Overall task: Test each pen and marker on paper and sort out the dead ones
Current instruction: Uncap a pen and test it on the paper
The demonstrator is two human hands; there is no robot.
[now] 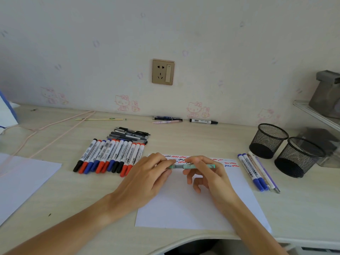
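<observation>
A green pen (195,166) lies level above the top of the white paper (189,203), its cap end seemingly drawn slightly apart. Red, blue and black squiggles cross the paper's far edge. Left of the paper lies a row of whiteboard markers (108,158); right of it, a small group of pens (257,172).

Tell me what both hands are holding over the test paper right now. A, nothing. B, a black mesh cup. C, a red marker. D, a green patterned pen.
D: the left hand and right hand both pinch a green patterned pen lying level above the scribbled paper.
</observation>
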